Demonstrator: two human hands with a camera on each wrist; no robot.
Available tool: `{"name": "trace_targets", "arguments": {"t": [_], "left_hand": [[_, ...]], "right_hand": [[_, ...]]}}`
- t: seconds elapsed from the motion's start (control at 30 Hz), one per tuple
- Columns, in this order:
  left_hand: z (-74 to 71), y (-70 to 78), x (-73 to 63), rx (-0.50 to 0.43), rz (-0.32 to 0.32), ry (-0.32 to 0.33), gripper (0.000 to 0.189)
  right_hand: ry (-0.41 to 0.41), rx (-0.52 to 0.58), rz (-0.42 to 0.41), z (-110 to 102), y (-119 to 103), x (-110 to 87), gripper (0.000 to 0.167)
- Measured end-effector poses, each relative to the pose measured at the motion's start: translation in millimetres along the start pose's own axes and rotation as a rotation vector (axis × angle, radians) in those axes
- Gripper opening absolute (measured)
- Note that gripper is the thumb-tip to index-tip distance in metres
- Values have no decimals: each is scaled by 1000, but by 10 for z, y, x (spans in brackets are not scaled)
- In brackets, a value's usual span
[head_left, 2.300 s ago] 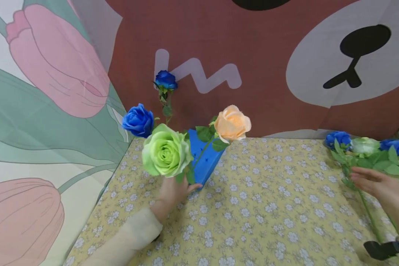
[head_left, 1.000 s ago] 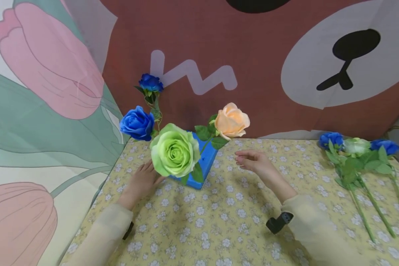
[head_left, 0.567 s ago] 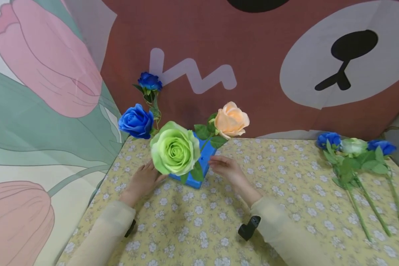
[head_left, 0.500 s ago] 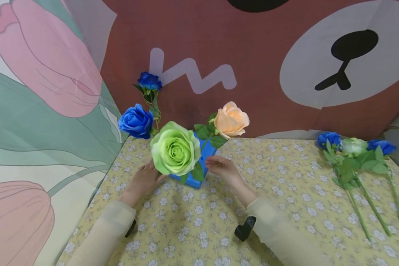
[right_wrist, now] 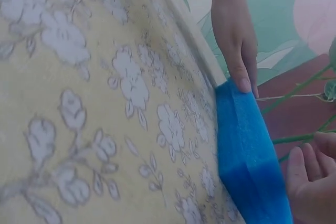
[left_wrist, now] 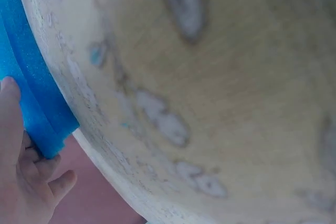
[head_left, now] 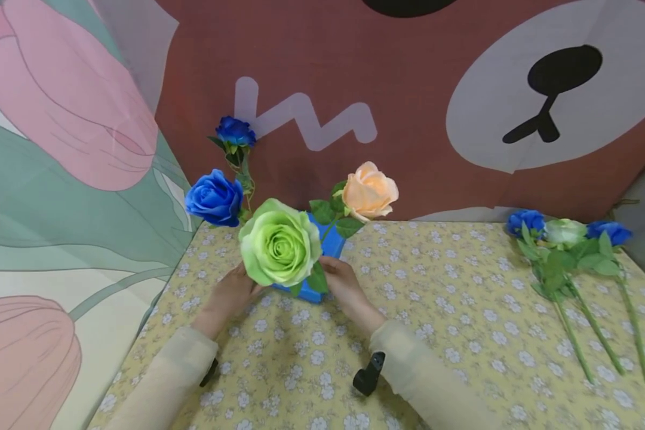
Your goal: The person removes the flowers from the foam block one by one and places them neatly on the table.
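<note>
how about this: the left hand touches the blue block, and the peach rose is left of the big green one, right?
The peach rose sits to the right, not left, of the big green rose, as the head view shows; the left hand does touch the blue block.

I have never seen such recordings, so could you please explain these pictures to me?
No machine here, only a person's bare left hand and right hand. The wide picture comes from a camera on the head, the others from the wrist cameras. On the flowered cloth sits a blue block, where a green rose, a peach rose and two blue roses stand. Three more flowers lie to the right. The left hand holds the block's edge. The right hand is beside it, near the stems; I cannot tell whether it holds one.
</note>
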State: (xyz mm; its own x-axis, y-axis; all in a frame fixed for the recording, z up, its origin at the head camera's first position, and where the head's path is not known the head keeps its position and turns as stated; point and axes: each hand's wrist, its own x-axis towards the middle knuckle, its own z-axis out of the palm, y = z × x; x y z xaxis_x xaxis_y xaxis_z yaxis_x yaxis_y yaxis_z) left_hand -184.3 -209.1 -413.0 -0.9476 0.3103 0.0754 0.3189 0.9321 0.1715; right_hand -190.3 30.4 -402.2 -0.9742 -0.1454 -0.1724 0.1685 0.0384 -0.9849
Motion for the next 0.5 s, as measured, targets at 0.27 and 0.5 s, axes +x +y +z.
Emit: {"name": "trace_targets", "arguments": {"t": [0.27,0.5], "left_hand": [[29,101,-19,99,-47,-1,76],[15,181,-67,135,-75,11,74]], "right_hand": [[-21,55,14,2,-38,-24,26],[25,53,-10,48,-14,11,16]]}}
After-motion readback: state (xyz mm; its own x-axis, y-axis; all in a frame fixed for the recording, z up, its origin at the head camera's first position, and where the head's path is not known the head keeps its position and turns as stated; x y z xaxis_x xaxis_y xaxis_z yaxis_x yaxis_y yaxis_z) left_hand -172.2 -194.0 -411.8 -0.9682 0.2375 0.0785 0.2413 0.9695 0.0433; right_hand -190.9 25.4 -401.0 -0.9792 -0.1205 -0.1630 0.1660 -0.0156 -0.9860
